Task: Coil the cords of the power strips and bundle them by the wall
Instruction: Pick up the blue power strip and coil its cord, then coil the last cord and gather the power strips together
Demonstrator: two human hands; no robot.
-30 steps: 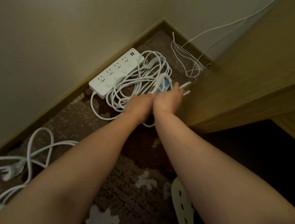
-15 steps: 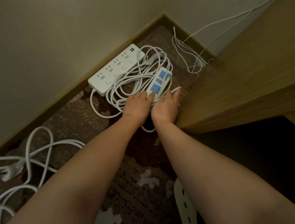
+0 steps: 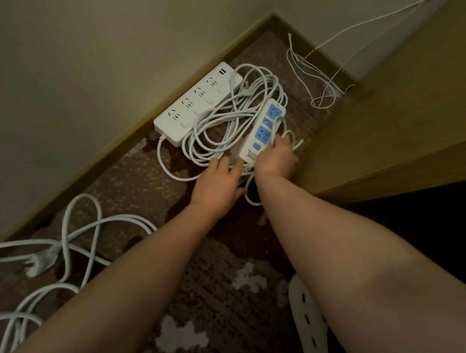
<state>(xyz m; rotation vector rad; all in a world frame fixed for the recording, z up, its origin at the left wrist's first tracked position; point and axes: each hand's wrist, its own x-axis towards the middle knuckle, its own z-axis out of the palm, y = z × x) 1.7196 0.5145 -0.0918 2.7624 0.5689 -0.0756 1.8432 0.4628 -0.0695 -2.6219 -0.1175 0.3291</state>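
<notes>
While the wall (image 3: 75, 63) fills the upper left of the frame, the large white power strip (image 3: 196, 105) lies along its baseboard at upper centre, its coiled cord (image 3: 230, 126) heaped just beside it. A loose cord (image 3: 71, 241) sprawls at lower left, not yet coiled. The blue-socket strip (image 3: 263, 130) rests on the coil's right edge. The right hand (image 3: 275, 158) curls partly closed on that strip's near end and a thin loop; the left hand (image 3: 215, 180) lies flat and open on the coil. The strip is best settled snug against the coil, with the loops pinned so none spring out.
</notes>
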